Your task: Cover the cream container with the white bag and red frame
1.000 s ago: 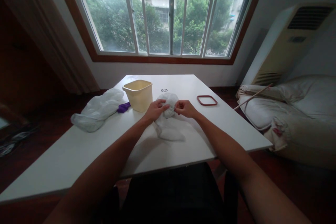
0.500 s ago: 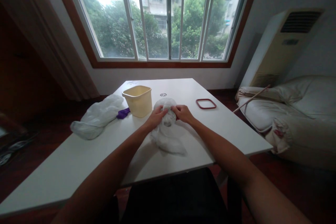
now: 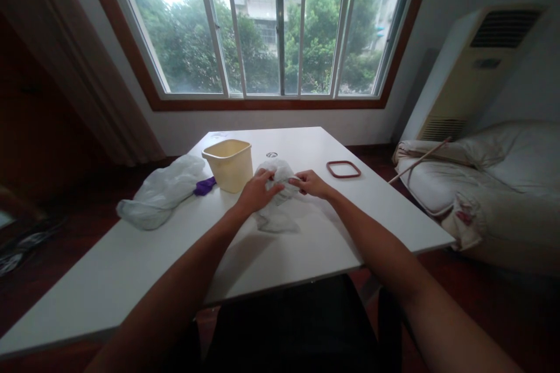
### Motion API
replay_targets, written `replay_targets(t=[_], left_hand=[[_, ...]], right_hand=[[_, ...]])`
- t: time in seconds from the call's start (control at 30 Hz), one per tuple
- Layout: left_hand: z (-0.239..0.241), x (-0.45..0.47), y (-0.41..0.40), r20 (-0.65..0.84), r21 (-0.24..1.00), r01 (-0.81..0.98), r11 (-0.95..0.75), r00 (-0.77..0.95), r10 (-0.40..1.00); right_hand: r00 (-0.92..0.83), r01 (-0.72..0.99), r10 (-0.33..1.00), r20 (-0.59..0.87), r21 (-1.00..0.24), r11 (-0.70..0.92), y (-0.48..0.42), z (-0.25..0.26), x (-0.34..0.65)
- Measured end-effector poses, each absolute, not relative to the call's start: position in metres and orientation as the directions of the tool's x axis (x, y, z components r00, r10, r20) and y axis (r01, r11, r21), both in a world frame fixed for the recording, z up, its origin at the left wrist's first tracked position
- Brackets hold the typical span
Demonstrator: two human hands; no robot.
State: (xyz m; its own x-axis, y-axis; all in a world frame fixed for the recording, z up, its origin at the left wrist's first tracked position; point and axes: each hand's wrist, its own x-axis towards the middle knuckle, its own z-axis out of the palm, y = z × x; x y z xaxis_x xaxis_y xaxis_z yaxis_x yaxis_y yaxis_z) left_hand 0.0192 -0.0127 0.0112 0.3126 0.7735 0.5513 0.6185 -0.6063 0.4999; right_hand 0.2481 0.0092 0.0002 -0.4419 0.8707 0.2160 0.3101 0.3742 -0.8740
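Note:
Between my hands is a crumpled, translucent white plastic bag (image 3: 277, 218), its loose end trailing toward me over the white table (image 3: 319, 256). My left hand (image 3: 259, 191) grips the bag from the left, thumb lying across it. From the right, my right hand (image 3: 311, 183) pinches the bag between thumb and fingers. Just left of my left hand stands a cream plastic bin (image 3: 230, 168), upright. To the right lies a reddish-brown rounded square frame (image 3: 343, 169), flat on the table.
A large translucent plastic bag (image 3: 164, 189) lies left of the bin, with a purple piece (image 3: 205, 186) at its end. A small dark round mark (image 3: 272, 155) shows behind my hands. Off the table's right edge, a thin stick (image 3: 417, 160) rests against the cream sofa (image 3: 503, 210).
My left hand has shifted further over the bag, its thumb now across it. The bag's trailing end has drawn up, away from me, and hangs shorter.

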Motion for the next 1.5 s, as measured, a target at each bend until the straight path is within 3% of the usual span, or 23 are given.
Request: replay_targets(t=[0.17,0.3,0.47,0.6,0.8,0.9,1.03,1.3,1.5], left_hand=[[0.015,0.013,-0.015,0.460,0.297,0.747,-0.595,0.434,0.774],[0.019,0.011,-0.014,0.396,0.249,0.775,-0.580,0.465,0.792],[0.019,0.013,-0.017,0.422,0.310,0.770,-0.558,0.415,0.806],[0.014,0.017,-0.018,0.446,0.339,0.780,-0.526,0.359,0.820],[0.008,0.025,-0.015,0.433,0.537,0.642,-0.548,0.347,0.832],[0.007,0.026,-0.011,0.412,0.632,0.534,-0.562,0.382,0.827],[0.011,0.021,-0.006,0.394,0.672,0.520,-0.527,0.351,0.850],[0.019,0.015,-0.005,0.395,0.612,0.555,-0.563,0.402,0.826],[0.019,0.014,-0.005,0.396,0.607,0.636,-0.477,0.278,0.875]], right_hand=[[-0.438,0.337,0.867,0.236,-0.851,0.402,0.011,0.000,0.254],[-0.407,0.380,0.884,0.230,-0.837,0.393,0.017,0.000,0.262],[-0.358,0.429,0.882,0.307,-0.785,0.447,0.023,0.000,0.272],[-0.340,0.361,0.857,0.388,-0.788,0.500,0.014,0.005,0.268],[-0.328,0.404,0.712,0.620,-0.590,0.700,-0.005,0.013,0.241],[-0.346,0.400,0.710,0.614,-0.588,0.703,-0.007,0.013,0.236],[-0.358,0.433,0.761,0.541,-0.626,0.649,-0.002,0.013,0.244],[-0.357,0.490,0.740,0.569,-0.561,0.668,0.006,0.010,0.255],[-0.374,0.536,0.737,0.563,-0.517,0.667,0.009,0.009,0.256]])
